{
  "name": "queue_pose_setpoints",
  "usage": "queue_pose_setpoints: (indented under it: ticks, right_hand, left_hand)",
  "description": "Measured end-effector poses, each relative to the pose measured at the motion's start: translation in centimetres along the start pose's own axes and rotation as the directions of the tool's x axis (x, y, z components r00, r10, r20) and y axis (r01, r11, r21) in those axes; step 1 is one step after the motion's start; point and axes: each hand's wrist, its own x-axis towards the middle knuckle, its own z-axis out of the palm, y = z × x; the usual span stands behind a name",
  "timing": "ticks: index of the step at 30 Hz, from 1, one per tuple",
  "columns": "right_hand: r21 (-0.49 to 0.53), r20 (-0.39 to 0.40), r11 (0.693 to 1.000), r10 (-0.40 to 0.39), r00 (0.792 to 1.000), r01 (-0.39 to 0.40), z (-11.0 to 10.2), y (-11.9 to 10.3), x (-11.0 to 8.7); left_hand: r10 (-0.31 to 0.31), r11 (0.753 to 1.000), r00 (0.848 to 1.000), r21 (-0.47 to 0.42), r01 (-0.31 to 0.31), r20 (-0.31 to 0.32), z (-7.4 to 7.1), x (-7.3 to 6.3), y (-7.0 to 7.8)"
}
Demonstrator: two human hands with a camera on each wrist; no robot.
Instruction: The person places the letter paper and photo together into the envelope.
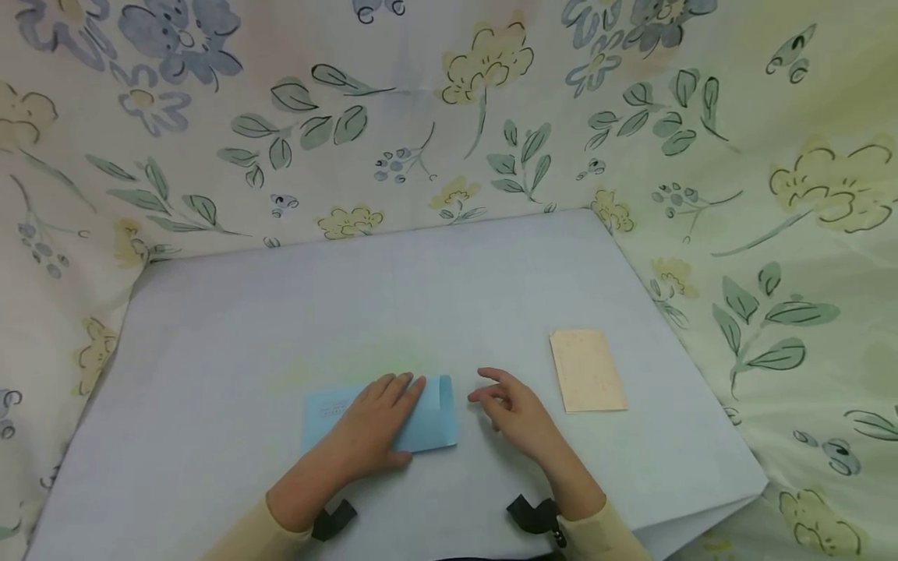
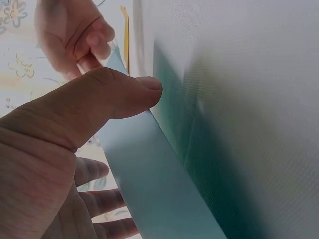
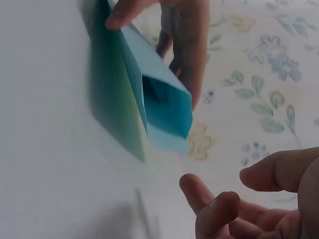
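the light-blue rectangular paper envelope [image 1: 429,425] is gripped edge to edge by the left hand [image 1: 375,425] over the white tabletop [image 1: 245,319] — its right end already gaping. nothing is held by the right hand [image 1: 517,417], fingers loosely bent nearby; the cream rectangular paper card [image 1: 588,371] is left untouched — outside the envelope.

Counter [image 1: 224,335]: soft, even, moderately dim light in the head view; faint yellow-green tint just beyond the blue envelope [image 1: 433,427].
Floral cloth [image 1: 407,132]: print legible in the head view; yellowish cast at upper right.
Envelope shadow [image 2: 209,169]: teal, soft-edged, in both wrist views.
Left wrist view: background cloth glaring, washed out; right hand [image 2: 75,37] pale, hazy; left hand [image 2: 55,149] shaded.
Right wrist view: milky, low contrast; blurred grey shadow near the right fingers [image 3: 219,214].
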Motion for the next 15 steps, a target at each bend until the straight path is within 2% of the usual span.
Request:
queue_pose_setpoints:
  ticks: [9,15]
  right_hand:
    - [-0.035,-0.158,0.996,0.072,0.985,-0.079,-2.3,2.0,-0.7]
    - [-0.161,-0.286,0.981,0.055,0.957,-0.105,-4.0,2.9,-1.3]
  left_hand:
    - [0.014,1.0,1.0,0.007,-0.014,-0.005,0.2,0.2,-0.2]
    - [0.016,1.0,1.0,0.011,-0.016,-0.026,0.1,0.2,-0.2]
